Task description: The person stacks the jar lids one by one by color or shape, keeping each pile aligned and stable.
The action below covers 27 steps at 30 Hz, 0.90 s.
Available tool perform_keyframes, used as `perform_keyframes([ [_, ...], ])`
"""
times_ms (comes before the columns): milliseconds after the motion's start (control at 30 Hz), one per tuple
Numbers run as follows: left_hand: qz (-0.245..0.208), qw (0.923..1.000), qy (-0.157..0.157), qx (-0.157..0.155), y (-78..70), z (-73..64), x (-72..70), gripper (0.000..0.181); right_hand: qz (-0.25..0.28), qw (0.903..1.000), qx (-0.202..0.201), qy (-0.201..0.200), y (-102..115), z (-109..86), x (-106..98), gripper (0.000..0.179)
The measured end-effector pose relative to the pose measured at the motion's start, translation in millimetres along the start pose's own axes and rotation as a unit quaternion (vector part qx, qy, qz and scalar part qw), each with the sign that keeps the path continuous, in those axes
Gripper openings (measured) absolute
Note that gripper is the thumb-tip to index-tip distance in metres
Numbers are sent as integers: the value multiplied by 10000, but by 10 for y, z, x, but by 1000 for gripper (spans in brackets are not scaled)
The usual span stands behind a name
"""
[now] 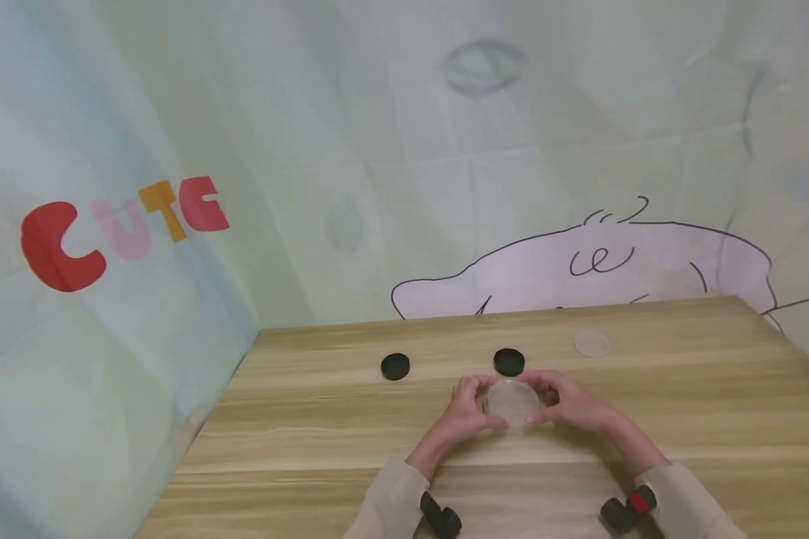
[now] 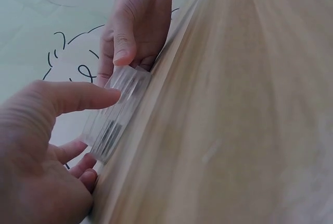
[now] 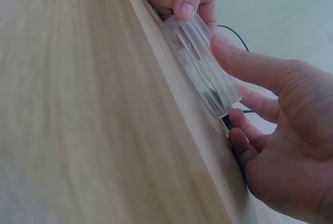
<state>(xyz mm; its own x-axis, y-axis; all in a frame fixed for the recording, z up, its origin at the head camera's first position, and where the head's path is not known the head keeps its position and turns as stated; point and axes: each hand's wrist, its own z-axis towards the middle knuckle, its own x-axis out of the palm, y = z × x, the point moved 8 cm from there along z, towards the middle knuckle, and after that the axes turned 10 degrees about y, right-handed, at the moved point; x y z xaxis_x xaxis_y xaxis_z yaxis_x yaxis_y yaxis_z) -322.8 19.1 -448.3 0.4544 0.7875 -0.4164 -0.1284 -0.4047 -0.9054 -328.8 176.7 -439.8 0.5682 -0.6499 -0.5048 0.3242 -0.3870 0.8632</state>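
Observation:
Between both hands on the wooden table stands a short stack of clear round plastic dishes (image 1: pixel 512 404), its layered rims showing side-on in the left wrist view. My left hand (image 1: pixel 467 415) holds the stack's left side, thumb at the near edge and fingers curved round the far edge. From the right, my right hand (image 1: pixel 571 404) grips it the same way. In the right wrist view, the right thumb lies close along the dishes (image 3: pixel 200 67). Just behind the stack is a round black lid-like disc (image 1: pixel 508 361).
Another round black disc (image 1: pixel 395 366) lies farther left on the wooden table (image 1: pixel 297 434). At the back right is a single clear disc (image 1: pixel 592 344). A printed cloth backdrop (image 1: pixel 350 150) hangs behind the table and along its left side.

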Motion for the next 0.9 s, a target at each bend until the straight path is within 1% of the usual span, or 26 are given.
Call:
perform_keyframes([
  [100, 107, 9999, 64, 109, -32, 5, 6, 65, -145, 9998, 97, -68, -23, -25, -15, 67],
  [200, 128, 9994, 214, 232, -54, 24, 48, 61, -213, 9995, 200, -140, -50, -90, -27, 69],
  [267, 114, 9991, 318, 266, -51, 40, 87, 59, -294, 9991, 237, -169, -59, -138, -28, 70],
  [333, 121, 9989, 382, 233, -33, 47, 118, 60, -331, 9989, 296, -173, -72, -171, -23, 71],
  [400, 138, 9990, 364, 200, -20, 45, 123, 61, -353, 9987, 326, -189, -76, -180, -17, 72],
  [533, 95, 9994, 248, 200, -20, 28, 77, 62, -305, 9986, 366, -231, -78, -140, -5, 73],
  [700, 28, 9996, 232, 143, 19, 29, 28, 63, -269, 9988, 366, -164, -72, -68, 13, 71],
  [800, 64, 9996, 238, 140, 31, 31, 3, 64, -168, 9992, 347, -115, -44, -43, 22, 71],
  [900, 2, 9996, 222, 157, 28, 30, -8, 65, -69, 9994, 334, -84, -21, -28, 23, 70],
])
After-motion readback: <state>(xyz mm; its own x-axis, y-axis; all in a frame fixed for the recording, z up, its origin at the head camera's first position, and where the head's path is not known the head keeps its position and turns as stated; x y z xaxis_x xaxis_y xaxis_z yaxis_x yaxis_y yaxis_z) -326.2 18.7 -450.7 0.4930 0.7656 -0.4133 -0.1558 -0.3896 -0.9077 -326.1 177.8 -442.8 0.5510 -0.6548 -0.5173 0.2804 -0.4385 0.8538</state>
